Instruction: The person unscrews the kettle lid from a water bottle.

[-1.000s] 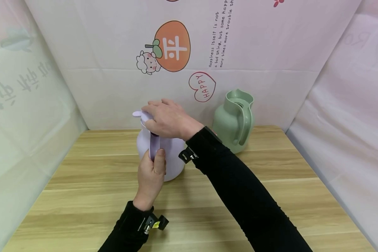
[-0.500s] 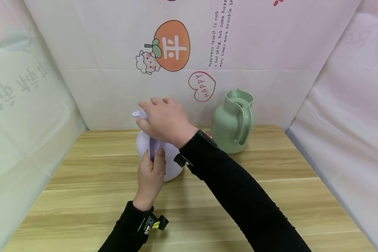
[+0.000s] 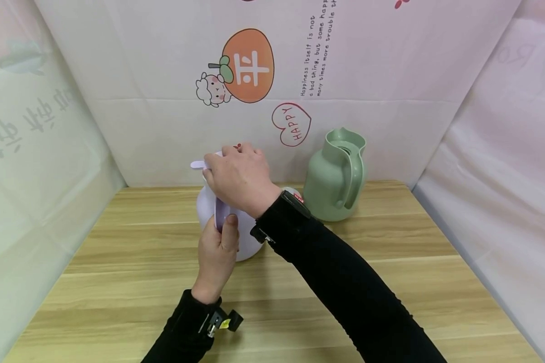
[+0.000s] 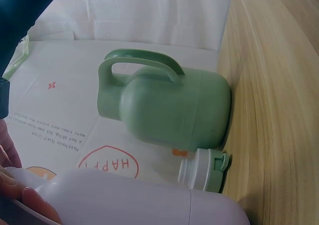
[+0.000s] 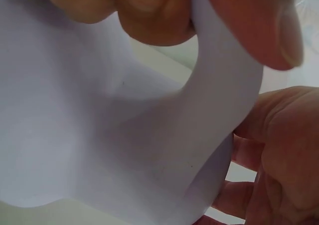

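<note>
A lavender jug (image 3: pixel 207 209) stands upright mid-table. My left hand (image 3: pixel 218 252) grips its handle (image 3: pixel 219 216) from the near side, thumb pressed along it. My right hand (image 3: pixel 238 176) sits on top of the jug, its fingers curled round the lid; only the spout (image 3: pixel 197 164) and a red spot (image 3: pixel 237 146) peek out. In the right wrist view the fingertips (image 5: pixel 154 10) pinch the jug's upper rim above the handle (image 5: pixel 224 110), with my left hand (image 5: pixel 279 150) below. The left wrist view shows the lavender jug's body (image 4: pixel 139 200) close up.
A green jug (image 3: pixel 336 176) without a lid stands at the back right near the wall, also visible in the left wrist view (image 4: pixel 169 105). A white and green lid (image 4: pixel 199 170) lies on the wooden table (image 3: pixel 118 282) between the two jugs. Cloth walls enclose three sides.
My right hand lifted slightly off the jug's top, then came back down with its fingers curled tighter and its wrist turned nearer. The jug and left hand stayed put.
</note>
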A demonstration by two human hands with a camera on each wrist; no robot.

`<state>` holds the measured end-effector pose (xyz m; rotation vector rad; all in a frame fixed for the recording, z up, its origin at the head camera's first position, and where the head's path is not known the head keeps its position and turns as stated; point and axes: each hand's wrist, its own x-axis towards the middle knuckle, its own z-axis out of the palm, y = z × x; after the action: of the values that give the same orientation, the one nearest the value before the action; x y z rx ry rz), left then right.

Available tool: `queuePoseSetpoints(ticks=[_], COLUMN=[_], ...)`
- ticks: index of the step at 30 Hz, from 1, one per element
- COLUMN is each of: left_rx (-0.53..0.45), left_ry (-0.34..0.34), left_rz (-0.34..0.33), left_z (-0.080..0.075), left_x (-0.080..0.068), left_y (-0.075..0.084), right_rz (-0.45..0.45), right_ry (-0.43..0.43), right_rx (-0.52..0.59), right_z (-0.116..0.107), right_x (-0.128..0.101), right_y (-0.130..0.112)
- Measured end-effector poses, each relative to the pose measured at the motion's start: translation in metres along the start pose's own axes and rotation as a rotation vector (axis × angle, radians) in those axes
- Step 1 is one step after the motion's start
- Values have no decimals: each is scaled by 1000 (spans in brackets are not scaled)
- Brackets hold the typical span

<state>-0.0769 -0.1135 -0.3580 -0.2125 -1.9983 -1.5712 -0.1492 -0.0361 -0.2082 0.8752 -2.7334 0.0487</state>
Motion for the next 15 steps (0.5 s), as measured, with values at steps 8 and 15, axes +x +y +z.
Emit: queuePoseSetpoints(ticks=[8,15], left_rx=[8,16], left_ry=[9,13], left_rz=[-2,-7], left_z=[0,0], left_x=[-1,-1], left_y=[0,1], right_rz=[-42,-75], right_ry=[18,-8], right_rx=[43,48], right_z=[-2,-3], right_x=[-1,-2], right_y=[3,6])
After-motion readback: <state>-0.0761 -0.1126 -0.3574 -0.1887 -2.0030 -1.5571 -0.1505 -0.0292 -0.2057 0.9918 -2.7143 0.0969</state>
